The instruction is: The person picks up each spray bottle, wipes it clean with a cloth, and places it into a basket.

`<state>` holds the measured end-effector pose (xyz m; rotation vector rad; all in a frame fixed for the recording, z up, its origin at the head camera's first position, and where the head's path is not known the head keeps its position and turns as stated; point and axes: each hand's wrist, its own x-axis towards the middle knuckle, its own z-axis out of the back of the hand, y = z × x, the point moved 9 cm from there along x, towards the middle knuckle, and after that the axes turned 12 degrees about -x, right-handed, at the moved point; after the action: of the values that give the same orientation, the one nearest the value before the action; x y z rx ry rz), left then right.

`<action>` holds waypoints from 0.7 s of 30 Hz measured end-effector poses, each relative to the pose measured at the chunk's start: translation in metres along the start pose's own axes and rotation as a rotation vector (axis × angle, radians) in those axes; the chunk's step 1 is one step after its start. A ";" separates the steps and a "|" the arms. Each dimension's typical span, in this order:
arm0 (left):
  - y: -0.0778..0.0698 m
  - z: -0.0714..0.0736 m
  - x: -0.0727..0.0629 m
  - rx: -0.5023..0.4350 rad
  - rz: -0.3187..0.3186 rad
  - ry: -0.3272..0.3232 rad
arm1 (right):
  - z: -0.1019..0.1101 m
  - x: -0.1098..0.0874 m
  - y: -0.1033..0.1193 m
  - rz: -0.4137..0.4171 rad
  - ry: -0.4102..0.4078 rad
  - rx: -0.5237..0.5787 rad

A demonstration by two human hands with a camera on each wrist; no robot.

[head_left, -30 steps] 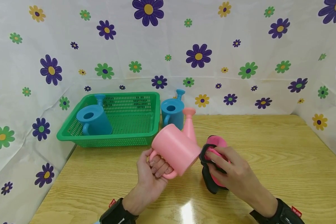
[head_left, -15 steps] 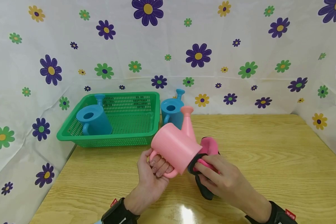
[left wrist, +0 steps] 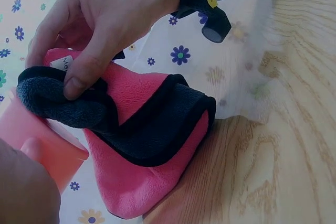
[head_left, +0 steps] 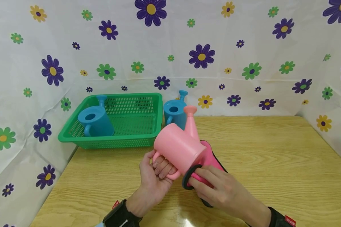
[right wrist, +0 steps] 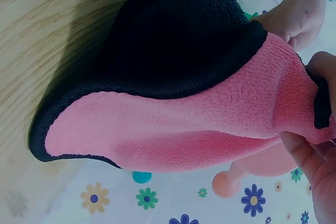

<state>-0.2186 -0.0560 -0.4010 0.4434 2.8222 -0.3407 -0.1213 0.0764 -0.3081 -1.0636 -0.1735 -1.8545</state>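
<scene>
My left hand (head_left: 154, 181) grips the handle of a pink watering can (head_left: 179, 146), held tilted above the table with its spout up and its base toward the right. In my right hand (head_left: 221, 190) is a plush cloth (head_left: 211, 159), pink on one side and dark grey on the other, with black edging. The fingers pinch a bunched part of it at the lower edge of the can's base. In the left wrist view the cloth (left wrist: 136, 95) hangs in folds below the right thumb. The right wrist view is mostly filled by the same cloth (right wrist: 173, 119).
A green plastic basket (head_left: 133, 142) stands at the back left, with a blue watering can (head_left: 98, 124) inside it. Another blue watering can (head_left: 170, 110) stands just right of the basket, partly behind the pink one. Wooden tabletop (head_left: 281, 151) extends to the right, backed by a flowered sheet.
My right hand has moved the cloth left and down, from beside the watering can to the lower edge of its base. The left hand and watering can have hardly moved.
</scene>
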 end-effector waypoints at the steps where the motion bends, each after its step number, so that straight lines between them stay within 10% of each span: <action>1: 0.000 0.000 0.000 -0.001 0.002 0.000 | 0.000 0.000 0.000 -0.004 0.007 0.000; 21: 0.000 -0.003 -0.002 -0.037 0.021 0.031 | -0.004 -0.008 -0.022 -0.090 0.043 -0.026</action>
<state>-0.2172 -0.0561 -0.3972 0.4744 2.8465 -0.2789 -0.1392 0.0912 -0.3093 -1.0476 -0.1748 -1.9642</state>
